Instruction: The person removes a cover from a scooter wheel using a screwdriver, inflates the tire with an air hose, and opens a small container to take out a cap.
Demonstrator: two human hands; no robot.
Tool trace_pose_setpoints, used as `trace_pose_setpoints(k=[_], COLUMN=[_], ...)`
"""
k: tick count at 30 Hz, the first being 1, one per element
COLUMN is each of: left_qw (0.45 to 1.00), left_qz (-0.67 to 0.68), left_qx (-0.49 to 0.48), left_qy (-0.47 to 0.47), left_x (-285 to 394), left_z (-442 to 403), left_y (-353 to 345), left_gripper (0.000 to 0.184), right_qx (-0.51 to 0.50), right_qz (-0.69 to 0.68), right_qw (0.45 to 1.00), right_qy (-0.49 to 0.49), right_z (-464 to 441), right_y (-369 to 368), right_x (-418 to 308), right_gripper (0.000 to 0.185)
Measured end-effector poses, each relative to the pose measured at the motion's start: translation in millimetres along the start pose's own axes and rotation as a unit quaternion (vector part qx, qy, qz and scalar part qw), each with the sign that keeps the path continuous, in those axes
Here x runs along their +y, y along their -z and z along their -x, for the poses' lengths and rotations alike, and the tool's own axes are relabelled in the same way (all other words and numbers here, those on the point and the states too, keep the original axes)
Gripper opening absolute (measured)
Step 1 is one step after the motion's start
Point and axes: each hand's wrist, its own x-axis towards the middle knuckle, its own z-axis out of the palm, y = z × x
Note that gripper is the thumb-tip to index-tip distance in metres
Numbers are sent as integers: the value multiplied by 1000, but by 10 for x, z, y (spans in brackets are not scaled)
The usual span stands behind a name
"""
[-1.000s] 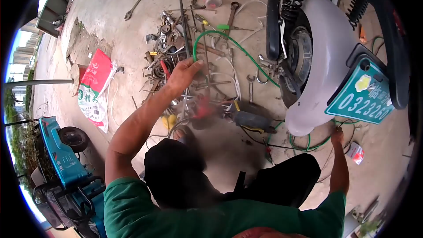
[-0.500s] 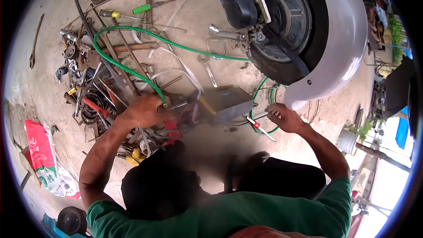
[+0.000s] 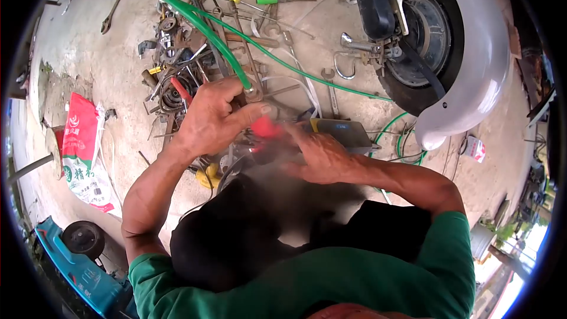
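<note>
My left hand is closed around the fitting end of a green hose, with the thumb stretched to the right. Just past the thumb is a blurred red object whose kind I cannot make out. My right hand comes in from the right, fingers stretched toward that red object; whether they touch it is blurred. Behind the right hand lies a grey box with a yellow stripe, partly covered by the hand. The hose loops up and runs right toward the wheel.
A scooter's rear wheel under a pale fender stands at upper right. Wrenches, screwdrivers and metal parts are piled left of the hands. A red and white sack and a teal machine are farther left.
My right hand has moved left from beside the scooter to near my left hand and the red object. The view has shifted, so the scooter and tools appear farther right and higher.
</note>
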Motion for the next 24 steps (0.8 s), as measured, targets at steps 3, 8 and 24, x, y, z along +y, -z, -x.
trace_pose_setpoints(k=[3, 8, 24], left_qw=[999, 966, 929], left_qz=[3, 200, 218], left_qx=[53, 141, 284], left_qy=[8, 79, -95], left_x=[-9, -455, 200], left_z=[-25, -268, -451], left_y=[-142, -595, -124], left_gripper=[28, 31, 28], right_qx=[50, 16, -55], right_qz=[45, 19, -40], right_qw=[998, 1000, 958], right_qy=[-10, -5, 278], right_z=[111, 330, 2], right_y=[33, -170, -413], right_x=[-10, -10, -208], right_gripper=[69, 57, 61])
